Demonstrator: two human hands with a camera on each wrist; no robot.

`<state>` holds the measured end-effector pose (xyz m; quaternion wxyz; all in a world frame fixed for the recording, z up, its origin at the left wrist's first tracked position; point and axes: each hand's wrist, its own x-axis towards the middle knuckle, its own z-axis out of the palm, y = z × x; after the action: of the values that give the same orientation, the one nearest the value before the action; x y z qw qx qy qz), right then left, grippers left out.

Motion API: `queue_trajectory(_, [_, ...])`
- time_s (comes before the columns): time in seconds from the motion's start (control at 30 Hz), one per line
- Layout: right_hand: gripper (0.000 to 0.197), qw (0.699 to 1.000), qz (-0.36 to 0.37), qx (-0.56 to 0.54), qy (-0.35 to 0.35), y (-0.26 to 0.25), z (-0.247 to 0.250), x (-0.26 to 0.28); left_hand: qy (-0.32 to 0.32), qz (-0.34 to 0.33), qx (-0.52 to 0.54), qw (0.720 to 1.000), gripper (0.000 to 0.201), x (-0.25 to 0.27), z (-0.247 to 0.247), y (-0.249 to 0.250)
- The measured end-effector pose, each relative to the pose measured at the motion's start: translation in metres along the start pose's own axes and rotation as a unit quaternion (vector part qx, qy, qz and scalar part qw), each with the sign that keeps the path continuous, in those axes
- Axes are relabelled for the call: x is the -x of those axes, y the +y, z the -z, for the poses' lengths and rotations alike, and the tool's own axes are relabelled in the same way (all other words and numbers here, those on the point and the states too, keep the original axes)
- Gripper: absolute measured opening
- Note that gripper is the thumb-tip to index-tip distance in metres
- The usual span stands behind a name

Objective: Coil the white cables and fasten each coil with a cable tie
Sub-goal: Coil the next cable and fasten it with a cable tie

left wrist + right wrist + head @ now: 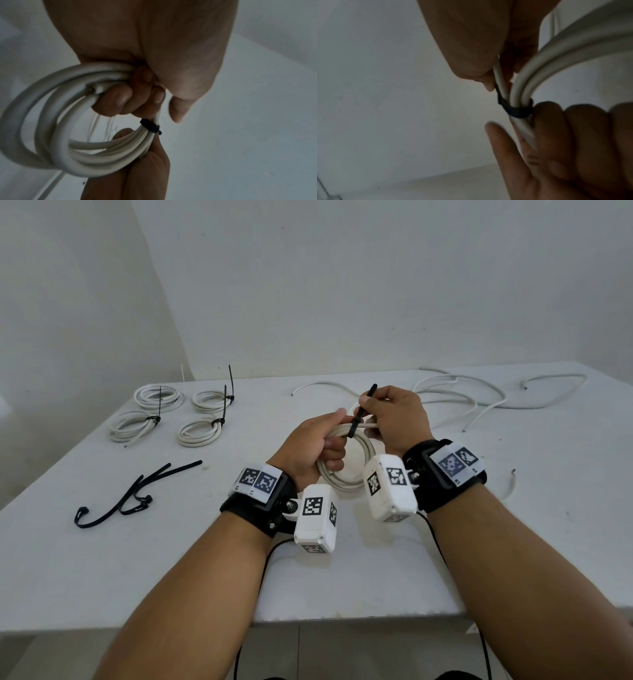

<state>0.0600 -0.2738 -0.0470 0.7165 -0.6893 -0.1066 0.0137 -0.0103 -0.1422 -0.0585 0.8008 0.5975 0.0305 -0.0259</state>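
Black cable tie [356, 419] is getting cinched: right hand [394, 419] is pinching its tail w/ fingers closed, frame centre, while left hand [313, 445] is gripping the white coil [346, 470] so loops aren't springing apart. Four tied coils [161, 419] are lying upper left; loose cables [479, 392] upper right.

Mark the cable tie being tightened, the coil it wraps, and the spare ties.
cable tie [352, 429], head view, band across the coil
coil [342, 486], head view, lower loop
spare ties [137, 494], head view, crossed straps
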Motion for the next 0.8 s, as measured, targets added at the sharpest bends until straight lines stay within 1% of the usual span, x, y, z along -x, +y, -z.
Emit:
queue_trajectory(0.1, [0.018,0.999,-0.034,-0.038,-0.019,-0.002,0.008,-0.004,-0.033,-0.043,-0.046,0.997,0.015,0.003,0.001,0.000])
queue_trajectory(0.17, [0.018,0.996,-0.061,-0.061,-0.029,0.000,0.009,-0.004,-0.050,-0.059,-0.068,0.995,0.011,0.006,0.002,-0.002])
queue_trajectory(0.3, [0.014,0.992,-0.091,-0.074,-0.045,0.003,0.007,-0.001,-0.023,-0.071,-0.096,0.993,0.013,0.006,0.002,-0.007])
queue_trajectory(0.43, [0.012,0.987,-0.127,-0.082,-0.053,0.007,0.010,-0.008,-0.017,-0.067,-0.077,0.995,0.018,0.007,0.000,-0.006])
queue_trajectory(0.5, [0.010,0.980,-0.154,-0.111,-0.054,0.010,0.006,-0.008,-0.017,-0.069,-0.069,0.995,0.018,0.011,0.003,-0.006])
queue_trajectory(0.6, [0.008,0.975,-0.162,-0.144,-0.055,0.011,-0.005,-0.007,-0.012,-0.078,-0.072,0.994,0.015,0.015,0.009,-0.002])
queue_trajectory(0.67, [0.013,0.973,-0.164,-0.146,-0.067,0.009,-0.013,-0.009,0.018,-0.097,-0.056,0.993,0.012,0.017,0.016,0.006])
queue_trajectory(0.7, [0.014,0.975,-0.168,-0.127,-0.073,0.008,-0.017,-0.010,0.047,-0.113,-0.038,0.992,0.011,0.016,0.021,0.011])
queue_trajectory(0.73, [0.015,0.979,-0.169,-0.084,-0.084,0.007,-0.021,-0.011,0.083,-0.132,-0.019,0.988,0.011,0.015,0.027,0.016])
queue_trajectory(0.77, [0.016,0.982,-0.156,0.006,-0.103,0.009,-0.024,-0.012,0.125,-0.151,-0.003,0.981,0.011,0.013,0.035,0.021])
queue_trajectory(0.8, [0.016,0.974,-0.128,0.133,-0.131,0.010,-0.028,-0.014,0.165,-0.167,0.008,0.972,0.012,0.010,0.042,0.027])
